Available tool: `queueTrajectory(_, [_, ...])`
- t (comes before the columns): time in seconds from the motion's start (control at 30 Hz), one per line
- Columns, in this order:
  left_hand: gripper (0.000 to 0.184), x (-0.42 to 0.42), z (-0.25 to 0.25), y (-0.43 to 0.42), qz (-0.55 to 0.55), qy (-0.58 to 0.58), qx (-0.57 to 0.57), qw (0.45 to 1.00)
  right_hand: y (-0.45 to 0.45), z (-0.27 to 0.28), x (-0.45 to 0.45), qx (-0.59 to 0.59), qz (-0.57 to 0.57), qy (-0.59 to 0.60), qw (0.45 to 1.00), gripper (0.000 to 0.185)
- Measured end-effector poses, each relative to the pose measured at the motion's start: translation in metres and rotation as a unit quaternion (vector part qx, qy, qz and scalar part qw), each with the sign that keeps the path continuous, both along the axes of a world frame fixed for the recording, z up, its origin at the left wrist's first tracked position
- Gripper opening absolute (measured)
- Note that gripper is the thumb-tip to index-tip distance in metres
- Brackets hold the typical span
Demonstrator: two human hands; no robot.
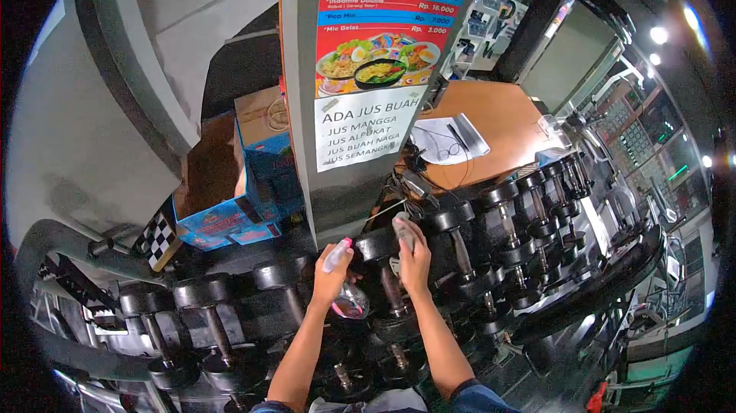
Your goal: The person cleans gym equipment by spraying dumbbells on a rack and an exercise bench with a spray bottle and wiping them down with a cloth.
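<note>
My left hand (331, 273) is closed round the neck of a spray bottle (350, 302) with a white and pink head and a see-through body. In my right hand (415, 256) is a greyish cloth (404, 230), bunched under the fingers. That hand is over a black dumbbell (392, 289) with a bare metal handle, at the dumbbell's far head. Whether the cloth touches the dumbbell, I cannot tell. The bottle is just left of the same dumbbell.
More dumbbells (218, 330) line the rack to both sides. Behind it stands a pillar with a menu poster (383, 22). Blue cardboard boxes (230, 221) are at the left. A wooden table (491, 118) with papers (448, 141) and cables is behind, on the right.
</note>
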State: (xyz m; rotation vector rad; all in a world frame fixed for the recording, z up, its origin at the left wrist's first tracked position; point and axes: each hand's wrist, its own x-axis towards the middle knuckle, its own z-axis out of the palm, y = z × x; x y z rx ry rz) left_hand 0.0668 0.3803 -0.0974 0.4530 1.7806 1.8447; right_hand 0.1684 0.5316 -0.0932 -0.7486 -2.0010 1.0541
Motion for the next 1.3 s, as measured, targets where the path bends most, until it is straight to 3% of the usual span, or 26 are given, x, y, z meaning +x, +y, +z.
queueTrajectory(0.03, [0.022,0.0,0.002,0.0,0.0,0.002,0.0,1.0,0.007,-0.003,-0.002,0.0,0.0,0.002,1.0,0.028])
queueTrajectory(0.07, [0.024,0.0,0.003,0.0,-0.007,-0.032,0.009,0.999,0.017,-0.008,-0.002,-0.199,-0.057,-0.041,0.977,0.029])
queueTrajectory(0.1, [0.026,0.0,0.003,-0.001,-0.014,-0.067,0.018,0.998,0.022,-0.014,-0.002,-0.391,-0.111,-0.083,0.91,0.032])
queueTrajectory(0.17, [0.028,-0.002,-0.013,0.001,-0.017,-0.094,0.034,0.995,0.03,-0.033,-0.002,-0.376,-0.178,-0.068,0.907,0.039])
queueTrajectory(0.23, [0.03,-0.002,-0.017,0.001,-0.022,-0.12,0.05,0.991,0.044,-0.043,0.004,-0.573,-0.086,0.017,0.815,0.04])
queueTrajectory(0.3, [0.034,-0.002,-0.018,0.002,-0.023,-0.102,0.069,0.992,0.039,-0.038,0.009,-0.571,-0.071,0.011,0.818,0.043])
queueTrajectory(0.37, [0.033,-0.002,-0.008,0.001,-0.023,-0.101,0.058,0.993,0.012,-0.009,0.007,-0.32,-0.103,-0.107,0.936,0.045])
queueTrajectory(0.43, [0.032,-0.001,-0.004,0.001,-0.024,-0.103,0.048,0.993,-0.011,0.001,0.011,-0.109,-0.072,-0.1,0.986,0.035])
queueTrajectory(0.5, [0.028,0.0,-0.003,0.001,-0.005,-0.013,0.034,0.999,-0.024,0.012,0.02,0.139,0.012,-0.113,0.984,0.046])
queueTrajectory(0.6, [0.025,-0.002,-0.008,-0.003,-0.013,0.001,-0.01,1.0,-0.048,0.031,0.024,0.258,0.147,-0.237,0.925,0.053])
queueTrajectory(0.63, [0.025,0.0,-0.007,-0.005,-0.013,0.001,-0.009,1.0,-0.049,0.023,0.02,0.332,0.172,-0.194,0.907,0.052])
queueTrajectory(0.77, [0.017,0.016,0.002,-0.014,0.045,0.081,0.016,0.996,-0.025,0.036,0.008,0.316,0.153,-0.191,0.917,0.049])
queueTrajectory(0.83, [0.019,0.027,0.029,-0.026,0.045,0.044,0.031,0.998,-0.009,0.04,0.001,0.319,0.075,-0.149,0.933,0.049])
queueTrajectory(0.87, [0.021,0.028,0.018,-0.031,0.068,0.107,0.004,0.992,-0.005,0.04,0.002,0.32,0.086,-0.156,0.931,0.049])
queueTrajectory(0.93, [0.02,0.041,0.011,-0.044,0.101,0.079,0.022,0.992,-0.007,0.045,-0.003,0.325,0.1,-0.161,0.926,0.049])
queueTrajectory(1.0, [0.02,0.045,0.012,-0.048,0.132,0.052,0.04,0.989,-0.014,0.044,-0.01,0.365,0.214,-0.17,0.89,0.041])
queueTrajectory(1.13, [0.016,0.048,0.012,-0.057,0.177,0.154,0.046,0.971,-0.029,0.037,-0.037,0.439,0.254,-0.226,0.832,0.034])
queueTrajectory(1.2, [0.017,0.045,0.003,-0.058,0.179,0.131,0.057,0.973,-0.037,0.026,-0.052,0.487,0.299,-0.295,0.765,0.025])
queueTrajectory(1.3, [0.014,0.044,0.011,-0.058,0.192,0.113,0.051,0.973,-0.043,-0.054,-0.077,0.505,0.304,-0.318,0.743,0.014])
